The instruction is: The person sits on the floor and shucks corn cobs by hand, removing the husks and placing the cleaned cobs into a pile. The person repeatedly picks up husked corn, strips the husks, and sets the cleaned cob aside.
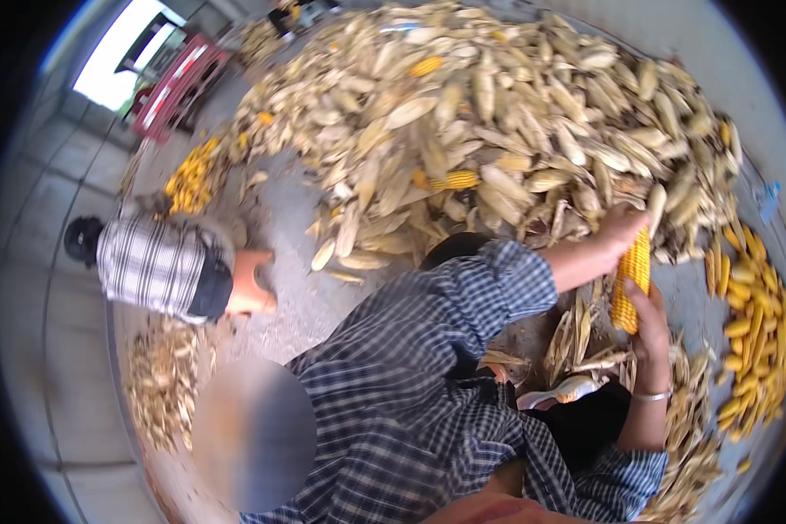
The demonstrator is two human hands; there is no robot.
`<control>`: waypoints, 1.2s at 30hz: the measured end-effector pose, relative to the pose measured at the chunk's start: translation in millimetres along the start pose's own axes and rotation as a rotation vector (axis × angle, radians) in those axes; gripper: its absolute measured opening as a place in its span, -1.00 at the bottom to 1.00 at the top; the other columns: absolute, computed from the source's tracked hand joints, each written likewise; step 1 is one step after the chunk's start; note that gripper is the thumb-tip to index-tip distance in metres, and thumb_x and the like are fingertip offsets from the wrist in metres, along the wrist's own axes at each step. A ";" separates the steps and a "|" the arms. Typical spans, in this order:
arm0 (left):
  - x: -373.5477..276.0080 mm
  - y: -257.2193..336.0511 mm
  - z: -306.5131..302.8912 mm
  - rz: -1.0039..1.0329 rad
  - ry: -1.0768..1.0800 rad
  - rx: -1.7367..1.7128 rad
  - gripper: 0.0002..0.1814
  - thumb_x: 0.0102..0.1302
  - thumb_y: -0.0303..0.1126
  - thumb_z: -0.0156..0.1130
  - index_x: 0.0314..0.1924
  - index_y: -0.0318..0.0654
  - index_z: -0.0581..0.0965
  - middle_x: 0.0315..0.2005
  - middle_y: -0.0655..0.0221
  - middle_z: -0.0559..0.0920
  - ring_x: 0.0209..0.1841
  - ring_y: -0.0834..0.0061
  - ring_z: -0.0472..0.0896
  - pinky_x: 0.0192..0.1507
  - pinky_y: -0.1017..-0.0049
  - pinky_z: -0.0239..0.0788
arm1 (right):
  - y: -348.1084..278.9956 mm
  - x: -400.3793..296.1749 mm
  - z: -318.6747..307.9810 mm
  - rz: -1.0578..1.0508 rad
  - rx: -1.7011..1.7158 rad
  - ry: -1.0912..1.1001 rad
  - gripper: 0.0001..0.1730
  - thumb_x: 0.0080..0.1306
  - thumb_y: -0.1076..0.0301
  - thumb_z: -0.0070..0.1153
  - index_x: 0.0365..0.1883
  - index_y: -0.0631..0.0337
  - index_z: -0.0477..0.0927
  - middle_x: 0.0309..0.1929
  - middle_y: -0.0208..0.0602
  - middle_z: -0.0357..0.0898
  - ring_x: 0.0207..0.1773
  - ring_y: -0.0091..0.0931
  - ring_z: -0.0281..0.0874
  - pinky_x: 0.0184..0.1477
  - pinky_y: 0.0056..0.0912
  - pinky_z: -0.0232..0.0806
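A husked yellow ear of corn point(632, 278) is held upright in the picture between my two hands. My left hand point(619, 237) grips its upper end, while my right hand point(650, 321), with a bracelet at the wrist, holds the lower part from the right side. Loose dry husks point(573, 334) lie below the ear, beside a light-coloured shoe point(566, 391). Above my left arm spreads a large heap of unhusked corn ears point(563, 98), with a bare yellow ear point(455, 180) lying on it.
A pile of husked yellow ears point(753, 327) lies at the right. More husks point(691, 426) are at the lower right. Another person point(157, 268) in a striped shirt sits on an orange stool point(252, 281) at the left, near yellow ears point(193, 177). A red vehicle point(177, 85) stands by the opening.
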State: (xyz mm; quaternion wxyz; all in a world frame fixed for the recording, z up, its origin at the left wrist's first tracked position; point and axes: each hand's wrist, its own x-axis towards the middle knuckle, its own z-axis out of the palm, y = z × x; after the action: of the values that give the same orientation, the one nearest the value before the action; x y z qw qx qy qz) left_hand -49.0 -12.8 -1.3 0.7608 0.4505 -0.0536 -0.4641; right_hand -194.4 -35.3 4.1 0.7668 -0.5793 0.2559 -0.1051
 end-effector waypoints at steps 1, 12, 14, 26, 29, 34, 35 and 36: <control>-12.5 4.4 4.3 -0.015 -0.034 -0.095 -0.80 0.14 -0.42 0.10 -0.26 -0.33 0.35 -0.57 0.31 0.43 -0.58 0.46 0.44 -0.61 0.46 0.40 | 1.3 -7.0 1.5 0.000 0.040 0.017 -0.53 0.22 0.12 0.10 -0.05 0.28 0.40 -0.35 -0.35 0.49 -0.40 -0.57 0.48 -0.41 -0.55 0.36; 14.0 2.4 14.2 -0.007 0.014 -0.254 -0.77 0.37 -0.28 -0.13 -0.35 -0.28 0.33 -0.58 0.24 0.46 -0.61 0.45 0.47 -0.60 0.45 0.43 | -1.4 -6.1 -13.4 0.115 0.437 0.000 -0.47 0.28 -0.05 -0.04 -0.03 0.25 0.36 -0.37 -0.16 0.52 -0.57 -0.52 0.47 -0.69 -0.61 0.33; 13.6 4.1 12.4 -0.002 -0.010 -0.235 -0.74 0.38 -0.26 -0.14 -0.37 -0.28 0.35 -0.58 0.25 0.47 -0.59 0.46 0.49 -0.58 0.46 0.44 | -2.6 -6.0 -11.7 0.119 0.378 0.048 -0.46 0.26 -0.07 -0.02 -0.06 0.25 0.37 -0.38 -0.19 0.52 -0.58 -0.52 0.46 -0.69 -0.61 0.31; -4.4 33.2 16.2 -0.111 0.097 -0.161 -0.76 0.37 -0.31 -0.10 -0.25 -0.37 0.41 -0.63 0.32 0.38 -0.60 0.55 0.41 -0.62 0.62 0.38 | 0.4 -11.2 -13.2 0.140 0.182 0.087 -0.48 0.24 -0.03 0.02 -0.05 0.23 0.40 -0.36 -0.26 0.50 -0.51 -0.52 0.48 -0.60 -0.57 0.33; 39.8 11.3 -28.4 0.096 -0.003 -0.023 -0.82 0.08 -0.42 0.06 -0.28 -0.18 0.50 -0.46 0.36 0.55 -0.45 0.49 0.44 -0.36 0.39 0.31 | 4.9 -8.7 3.9 0.252 0.122 0.187 -0.52 0.24 0.02 0.03 -0.05 0.21 0.42 -0.38 -0.39 0.50 -0.44 -0.57 0.49 -0.55 -0.56 0.37; 20.3 37.0 -24.4 0.058 -0.034 -0.121 -0.80 0.31 -0.26 0.04 -0.37 -0.24 0.41 -0.50 0.32 0.51 -0.45 0.46 0.49 -0.26 0.39 0.47 | 40.4 -6.0 -7.4 0.499 0.067 -0.055 -0.51 0.26 0.06 0.05 0.08 0.12 0.41 0.01 -0.35 0.40 -0.01 -0.47 0.40 -0.26 -0.33 0.52; 25.8 36.2 -29.0 0.093 -0.106 -0.086 -0.77 0.33 -0.21 0.04 -0.39 -0.21 0.39 -0.51 0.36 0.48 -0.42 0.45 0.46 -0.20 0.36 0.42 | 58.3 -3.5 -8.8 0.593 0.070 -0.087 -0.49 0.25 0.02 0.04 0.07 0.13 0.42 -0.05 -0.34 0.43 -0.10 -0.50 0.45 -0.28 -0.32 0.51; 18.7 42.6 -19.8 0.056 -0.020 -0.009 -0.77 0.33 -0.20 0.05 -0.40 -0.17 0.38 -0.52 0.41 0.44 -0.41 0.47 0.42 -0.22 0.40 0.36 | 66.2 -6.2 -5.0 0.648 0.035 -0.044 -0.49 0.25 0.01 0.03 0.04 0.16 0.42 -0.11 -0.32 0.45 -0.17 -0.50 0.46 -0.31 -0.34 0.49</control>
State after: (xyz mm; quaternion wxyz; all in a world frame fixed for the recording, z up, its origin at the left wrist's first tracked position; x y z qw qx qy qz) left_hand -0.5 -7.3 12.1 0.7749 0.4409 -0.0717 -0.4472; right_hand -211.2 -16.3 -57.6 0.7754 -0.4566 0.4085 0.1529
